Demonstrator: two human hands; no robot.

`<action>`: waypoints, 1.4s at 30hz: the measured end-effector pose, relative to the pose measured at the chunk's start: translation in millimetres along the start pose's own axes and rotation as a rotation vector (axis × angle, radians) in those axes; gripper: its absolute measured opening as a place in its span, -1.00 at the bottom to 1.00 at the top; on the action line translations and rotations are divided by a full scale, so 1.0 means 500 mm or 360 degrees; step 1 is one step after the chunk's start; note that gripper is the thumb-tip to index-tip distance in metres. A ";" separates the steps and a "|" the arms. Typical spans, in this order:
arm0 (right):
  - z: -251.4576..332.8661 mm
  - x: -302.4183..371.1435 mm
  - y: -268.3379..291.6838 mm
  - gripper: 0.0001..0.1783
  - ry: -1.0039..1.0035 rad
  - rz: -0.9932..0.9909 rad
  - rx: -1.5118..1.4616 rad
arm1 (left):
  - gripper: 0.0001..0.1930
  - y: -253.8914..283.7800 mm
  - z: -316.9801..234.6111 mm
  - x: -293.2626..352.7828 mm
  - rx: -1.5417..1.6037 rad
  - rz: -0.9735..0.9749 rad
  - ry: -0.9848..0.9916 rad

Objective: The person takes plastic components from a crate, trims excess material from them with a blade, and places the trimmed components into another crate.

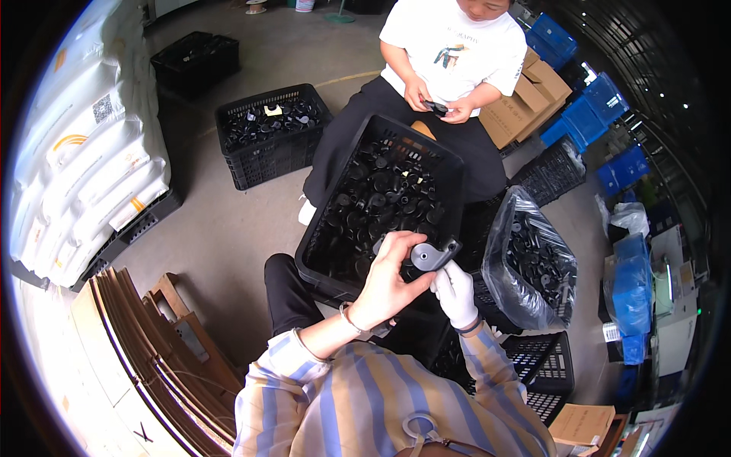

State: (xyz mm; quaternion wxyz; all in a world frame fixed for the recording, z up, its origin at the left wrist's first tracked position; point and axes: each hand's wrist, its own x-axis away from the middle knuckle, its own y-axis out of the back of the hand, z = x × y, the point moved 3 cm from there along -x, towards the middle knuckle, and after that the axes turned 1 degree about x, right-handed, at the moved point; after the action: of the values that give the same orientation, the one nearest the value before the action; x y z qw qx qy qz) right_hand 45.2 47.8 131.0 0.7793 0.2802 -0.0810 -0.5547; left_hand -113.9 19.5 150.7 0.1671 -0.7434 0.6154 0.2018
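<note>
A black plastic part [431,257] with a round disc end, a small centre hole and a curved arm is up in front of me. The bare fingers and thumb of my left hand [390,280] grip its disc side. My right hand [456,295], in a white glove, meets the part from below, its fingers pinched at the lower edge; the fingertips are partly hidden. Beneath and beyond my hands stands a black plastic crate [303,263], with many similar black parts [381,199] heaped inside.
Across the crate a seated person [449,46] handles a small black part [435,108]. A plastic-lined crate [499,266] of parts stands right, another crate [242,171] far left. White sacks [99,152] and flattened cardboard [137,343] line the left. Blue bins [601,103] are far right.
</note>
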 end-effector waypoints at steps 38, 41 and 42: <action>0.120 0.037 0.015 -0.73 0.0519 -0.0174 0.1093 | -0.21 0.005 0.022 0.097 0.0604 0.0065 0.0297; 0.132 0.036 0.017 -0.77 0.0490 -0.0118 0.1226 | -0.21 0.007 0.027 0.099 0.0604 0.0075 0.0314; 0.136 0.035 0.018 -0.78 0.0450 -0.0079 0.1258 | -0.22 0.007 0.029 0.099 0.0620 0.0077 0.0330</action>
State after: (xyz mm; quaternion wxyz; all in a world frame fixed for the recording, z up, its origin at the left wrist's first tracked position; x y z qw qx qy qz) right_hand 29.6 10.2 188.8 0.6015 0.6330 -0.1730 -0.4556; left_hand -110.7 -15.9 113.4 0.2386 -0.6989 0.6742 0.0055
